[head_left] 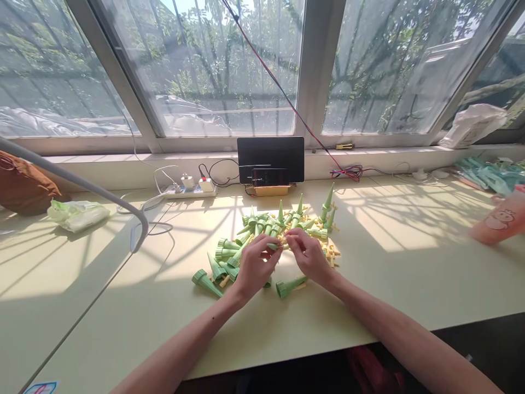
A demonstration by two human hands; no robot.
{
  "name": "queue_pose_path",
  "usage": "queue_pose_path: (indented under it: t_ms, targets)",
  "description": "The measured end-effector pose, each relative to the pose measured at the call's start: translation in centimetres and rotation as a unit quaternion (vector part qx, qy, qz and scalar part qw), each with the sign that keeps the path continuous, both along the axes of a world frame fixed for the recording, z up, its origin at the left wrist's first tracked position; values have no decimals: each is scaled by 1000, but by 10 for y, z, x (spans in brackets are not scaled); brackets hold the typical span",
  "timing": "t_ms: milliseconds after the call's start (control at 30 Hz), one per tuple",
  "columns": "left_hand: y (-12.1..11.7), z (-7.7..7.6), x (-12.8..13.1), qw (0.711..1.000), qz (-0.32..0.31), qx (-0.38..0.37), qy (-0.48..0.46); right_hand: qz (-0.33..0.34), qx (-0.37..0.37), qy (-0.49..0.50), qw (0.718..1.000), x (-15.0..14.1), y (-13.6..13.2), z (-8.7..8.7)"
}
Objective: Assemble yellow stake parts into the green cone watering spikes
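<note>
A heap of green plastic cone spikes (262, 230) with small yellow pieces (331, 255) lies in the middle of the pale table (389, 284). My left hand (255, 268) and my right hand (308, 255) meet over the near side of the heap. Both are pinched together on one green spike (275, 245) held between them. Loose spikes lie flat near my wrists, one (290, 285) under my right hand and one (205, 281) left of my left hand.
A dark tablet (270, 158) stands on a wooden holder behind the heap. A power strip (189, 189) with cables lies to its left. A grey lamp arm (82, 186) crosses the left side. A pink cup (498, 219) stands far right, a wipes pack (77, 213) far left.
</note>
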State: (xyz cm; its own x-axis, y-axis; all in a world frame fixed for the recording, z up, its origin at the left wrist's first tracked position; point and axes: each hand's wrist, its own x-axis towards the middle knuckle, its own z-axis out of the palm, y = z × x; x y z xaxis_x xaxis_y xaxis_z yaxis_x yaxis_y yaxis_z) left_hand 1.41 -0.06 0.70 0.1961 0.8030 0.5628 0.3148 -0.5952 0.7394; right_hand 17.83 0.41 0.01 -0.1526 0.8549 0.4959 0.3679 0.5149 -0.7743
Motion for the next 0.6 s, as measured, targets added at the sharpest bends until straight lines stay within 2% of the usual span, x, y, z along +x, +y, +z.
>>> queue_pose_path:
  t_ms: [100,333,600]
  targets:
    - [0,0,0,1000,-3,-3,-7,2,32,7,999,0,-2,2]
    - [-1,-6,0,996,33,43,70,76,80,4,994,0,-6,0]
    - [1,-11,0,992,22,75,101,78,133,-23,988,-2,-4,2]
